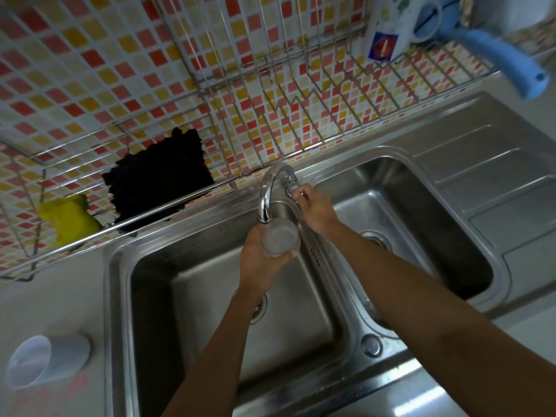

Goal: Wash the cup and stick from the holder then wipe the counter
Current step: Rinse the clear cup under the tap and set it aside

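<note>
Left hand (260, 266) fingers grip the cup (280, 237) upright under the faucet (266, 194); right hand (316, 212) fingers pinch its handle (293, 183).

The small grey cylindrical cup (280, 239) was held roughly upright, its round end facing up, directly beneath the chrome tap spout (266, 194), over the 12 o'clock edge of the left basin (210, 296). The left hand (261, 263) kept it in its grip from 7 o'clock.

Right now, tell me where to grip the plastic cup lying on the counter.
Take the plastic cup round its side wall, mid-length, from above. It lies on its side, mouth toward the lower left, so the curved wall faces up; the thin rim would probably flex.
</note>
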The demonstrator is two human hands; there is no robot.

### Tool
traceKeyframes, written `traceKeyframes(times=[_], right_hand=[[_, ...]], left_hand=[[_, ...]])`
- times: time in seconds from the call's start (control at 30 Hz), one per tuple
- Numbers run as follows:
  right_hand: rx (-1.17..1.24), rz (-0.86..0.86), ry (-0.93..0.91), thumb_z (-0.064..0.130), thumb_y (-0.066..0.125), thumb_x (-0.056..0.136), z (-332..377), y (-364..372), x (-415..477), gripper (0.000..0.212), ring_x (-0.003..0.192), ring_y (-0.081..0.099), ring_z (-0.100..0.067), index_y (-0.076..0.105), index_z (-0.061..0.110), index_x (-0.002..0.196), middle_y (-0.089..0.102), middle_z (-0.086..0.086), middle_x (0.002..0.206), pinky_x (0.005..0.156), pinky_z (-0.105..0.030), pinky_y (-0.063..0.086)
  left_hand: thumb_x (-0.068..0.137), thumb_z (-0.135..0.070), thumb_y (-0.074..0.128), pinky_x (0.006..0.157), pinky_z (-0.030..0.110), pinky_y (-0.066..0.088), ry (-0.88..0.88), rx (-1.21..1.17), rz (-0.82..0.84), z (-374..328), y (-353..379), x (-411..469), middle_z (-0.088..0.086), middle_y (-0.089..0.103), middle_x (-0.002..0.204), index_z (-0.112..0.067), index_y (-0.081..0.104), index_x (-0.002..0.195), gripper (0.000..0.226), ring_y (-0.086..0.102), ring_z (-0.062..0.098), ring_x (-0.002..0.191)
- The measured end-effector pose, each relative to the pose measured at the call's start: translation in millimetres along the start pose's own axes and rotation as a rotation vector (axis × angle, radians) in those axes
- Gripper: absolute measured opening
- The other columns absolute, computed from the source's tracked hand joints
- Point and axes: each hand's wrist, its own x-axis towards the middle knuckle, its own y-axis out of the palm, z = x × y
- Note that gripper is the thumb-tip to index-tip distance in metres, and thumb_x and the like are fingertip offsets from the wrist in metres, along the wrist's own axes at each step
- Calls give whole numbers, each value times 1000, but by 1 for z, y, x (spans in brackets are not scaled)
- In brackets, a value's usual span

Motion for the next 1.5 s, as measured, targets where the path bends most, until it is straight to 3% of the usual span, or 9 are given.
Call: traceKeyframes(times=[0.23, 0.33, 0.4, 0.6, 0.67, 0.77, 1.03, 1.2, 1.5], right_hand=[[35, 62, 51, 31, 51, 96, 16, -8, -18, 32, 106, 59, -23, 50, 20, 126, 61, -3, 118, 87, -33, 47], [67, -10, -15, 23, 57, 94, 24, -9, -58, 47, 111, 52, -10, 42, 18, 138, 56, 6, 125, 92, -24, 38], [56, -71, -50, 20, 56, 94, 22, -4, -93, 46, 110, 55, -15, 43, 15, 138, 59, 0, 125, 92, -23, 38], [-226, 197, -76, 29, 56, 94, -30, 39, -188, 50, 122, 54, -26, 42, 16, 140, 53, -10, 137, 101, -33, 43], [-351, 340, -37, 35, 54, 94, -47, 46, -214, 57, 125, 51, -27, 35, 16, 144, 49, -12, 140, 102, -34, 42], [-503, 469, 1, 39, 48, 95, -64, 54, -242, 59, 129, 45, -27, 30, 16, 146, 43, -11, 145, 102, -33, 39], [-567, 375, -90, 35, 39, 97, -66, 59, -253, 41, 118, 53, -26, 49, 11, 130, 56, -10, 129, 94, -34, 45], [-555, 366, -109, 35, 37, 99, -66, 59, -254, 38, 108, 58, -30, 49, 10, 125, 57, -13, 124, 85, -36, 48], [-585, 392, -108, 35, 35, 100, -62, 57, -256, 49, 126, 48, -30, 38, 9, 141, 46, -13, 142, 100, -36, 41]], left_hand=[[61, -25, 90, 81, 17, 47, 50, -65, -29, -13, -15, -18, -8, 57, 120, -32, 50, 120, 71, 56, 6, 106], [59, -23, 91, 78, 10, 46, 49, -72, -58, -13, -27, -32, -8, 57, 115, -24, 50, 119, 73, 57, 6, 101], [59, -22, 91, 71, 4, 44, 17, -76, -59, -9, -36, -45, -11, 57, 109, -23, 46, 117, 74, 57, 1, 94], [59, -22, 91, 82, 12, 43, -69, 2, -51, 26, -48, -97, -4, 57, 119, -18, 44, 123, 79, 58, 10, 104], [56, -31, 90, 93, 28, 50, -115, 52, -21, 44, -48, -115, -2, 56, 125, -21, 42, 128, 88, 58, 16, 111], [55, -30, 88, 92, 40, 51, -126, 217, 31, 62, -47, -138, -3, 52, 123, -28, 42, 123, 82, 56, 20, 109], [68, -30, 77, 106, 32, 34, -75, 779, 121, 85, -40, -169, 3, 40, 141, -29, 35, 139, 82, 44, 24, 123], [72, -23, 71, 103, 33, 35, -10, 960, 115, 86, -32, -179, 6, 46, 133, -27, 39, 134, 70, 45, 25, 119], [72, -7, 71, 99, 46, 44, 177, 1296, 133, 70, -19, -184, 17, 56, 116, -22, 52, 120, 54, 56, 33, 103]])
